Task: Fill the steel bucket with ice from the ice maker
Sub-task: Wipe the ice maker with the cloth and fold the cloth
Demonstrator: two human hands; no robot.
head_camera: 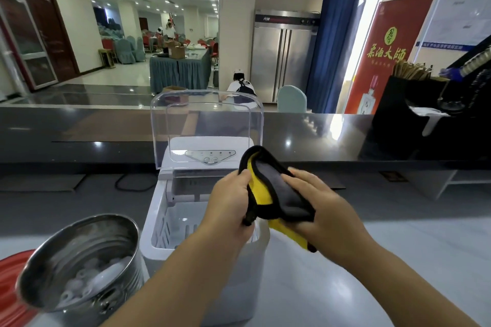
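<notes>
Head view: my left hand [231,194] and right hand [316,204] both clutch a yellow-grey cloth [281,194] over the open ice maker [156,210]. The steel bucket [127,281], ice [77,284] inside, sits just left of it by the counter's [385,260] front edge, apart from my hands.

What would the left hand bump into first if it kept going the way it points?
The left hand grips the cloth; pushing on, it would probably meet the right hand first, though depth is unclear.

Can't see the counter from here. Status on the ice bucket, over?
Left hand and right hand both grip a cloth above the ice maker. Bucket left of it, ice in the bottom, not full. Lid up; nothing blocking.
</notes>
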